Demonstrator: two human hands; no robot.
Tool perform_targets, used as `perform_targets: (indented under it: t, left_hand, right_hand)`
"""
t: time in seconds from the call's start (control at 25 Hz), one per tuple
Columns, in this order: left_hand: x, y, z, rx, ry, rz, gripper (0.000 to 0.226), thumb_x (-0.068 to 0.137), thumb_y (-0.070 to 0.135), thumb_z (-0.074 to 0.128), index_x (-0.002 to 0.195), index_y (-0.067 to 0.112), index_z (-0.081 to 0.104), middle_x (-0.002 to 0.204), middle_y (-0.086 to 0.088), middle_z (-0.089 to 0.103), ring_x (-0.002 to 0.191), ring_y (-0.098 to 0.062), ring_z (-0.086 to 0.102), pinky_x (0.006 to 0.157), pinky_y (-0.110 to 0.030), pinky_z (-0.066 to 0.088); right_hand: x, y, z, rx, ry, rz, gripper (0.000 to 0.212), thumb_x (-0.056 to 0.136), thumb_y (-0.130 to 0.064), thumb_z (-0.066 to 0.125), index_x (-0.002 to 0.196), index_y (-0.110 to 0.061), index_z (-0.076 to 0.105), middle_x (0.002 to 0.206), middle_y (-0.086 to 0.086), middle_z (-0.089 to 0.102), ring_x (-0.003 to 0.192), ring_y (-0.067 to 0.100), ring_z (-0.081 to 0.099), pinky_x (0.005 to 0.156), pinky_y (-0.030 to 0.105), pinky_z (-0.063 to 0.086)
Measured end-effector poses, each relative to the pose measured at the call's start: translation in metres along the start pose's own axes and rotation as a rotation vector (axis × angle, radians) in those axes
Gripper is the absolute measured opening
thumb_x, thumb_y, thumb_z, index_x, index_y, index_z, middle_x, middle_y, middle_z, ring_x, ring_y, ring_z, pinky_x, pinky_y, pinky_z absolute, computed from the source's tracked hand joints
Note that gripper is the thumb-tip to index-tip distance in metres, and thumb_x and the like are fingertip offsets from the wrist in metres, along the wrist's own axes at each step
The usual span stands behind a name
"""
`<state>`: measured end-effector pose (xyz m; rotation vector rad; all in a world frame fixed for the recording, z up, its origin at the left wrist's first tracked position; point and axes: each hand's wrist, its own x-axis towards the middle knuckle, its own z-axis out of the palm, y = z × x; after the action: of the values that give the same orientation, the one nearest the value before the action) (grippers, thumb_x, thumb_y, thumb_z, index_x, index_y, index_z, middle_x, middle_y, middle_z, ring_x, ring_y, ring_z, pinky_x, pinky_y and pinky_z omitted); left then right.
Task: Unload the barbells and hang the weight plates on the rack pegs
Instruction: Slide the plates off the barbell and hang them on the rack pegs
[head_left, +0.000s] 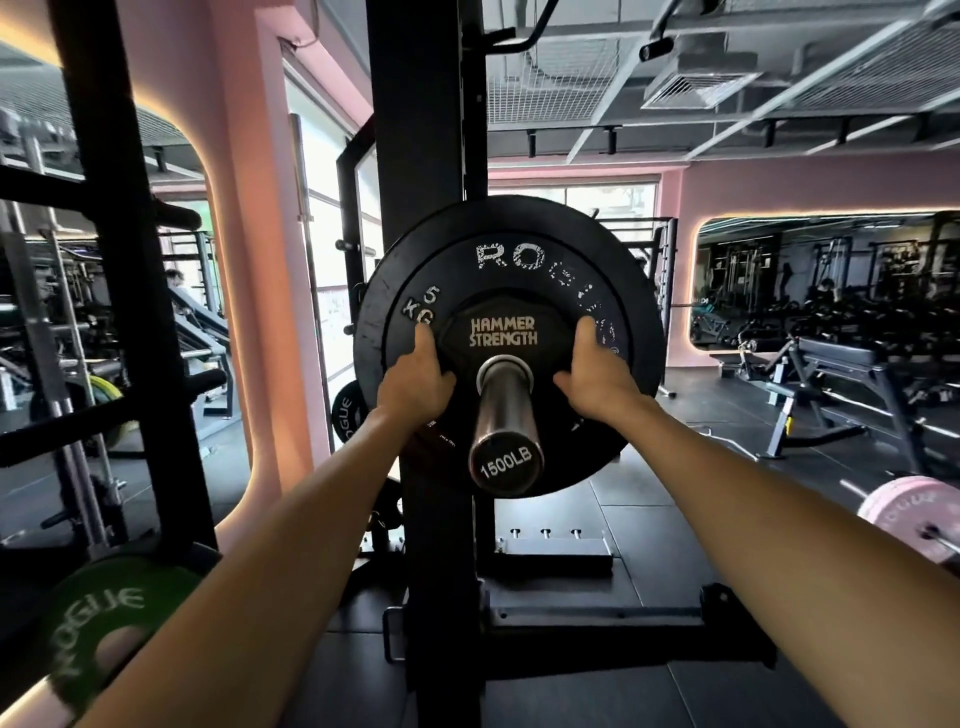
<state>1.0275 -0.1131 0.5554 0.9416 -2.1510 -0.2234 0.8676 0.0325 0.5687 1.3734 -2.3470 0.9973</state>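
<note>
A barbell sleeve (506, 415) with an end cap marked 1500LB points straight at me. Three black plates sit on it: a small Hammer Strength plate (503, 332) in front, a 5 KG Rogue plate (519, 260) behind it, and a larger plate (379, 306) at the back. My left hand (415, 376) grips the small plate's left edge, thumb up on the face of the 5 KG plate. My right hand (592, 376) grips its right edge the same way. The black rack upright (415, 130) stands right behind the plates.
A green Rogue plate (93, 623) hangs low at the near left. A black Rogue plate (345, 415) sits on the rack's left side. A pink plate (914, 514) on another bar lies on the floor at right, with benches (831, 358) beyond.
</note>
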Motion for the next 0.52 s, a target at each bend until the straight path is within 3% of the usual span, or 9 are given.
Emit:
perform_targets:
  t: [0.2,0.52]
  left_hand:
    - [-0.068,0.021,-0.038,0.027,0.074,-0.021,0.035,0.090,0.019,0.052,0.120,0.006,0.039,0.105,-0.026,0.064,0.097,-0.048,0.060,0.080,-0.047,0.048]
    - [-0.168,0.058,-0.113,0.074,0.126,0.031,0.032,0.090,0.009,0.050,0.121,0.007,0.043,0.102,-0.022,0.066,0.093,-0.042,0.062,0.074,-0.043,0.049]
  right_hand:
    - [-0.066,-0.012,-0.032,-0.012,0.025,-0.057,0.033,0.091,-0.020,0.051,0.117,-0.010,0.034,0.113,0.023,0.059,0.104,0.043,0.057,0.080,0.042,0.043]
    - [-0.169,-0.038,-0.079,0.010,0.062,-0.078,0.029,0.093,-0.018,0.046,0.118,-0.007,0.034,0.101,0.022,0.062,0.091,0.041,0.060,0.068,0.038,0.039]
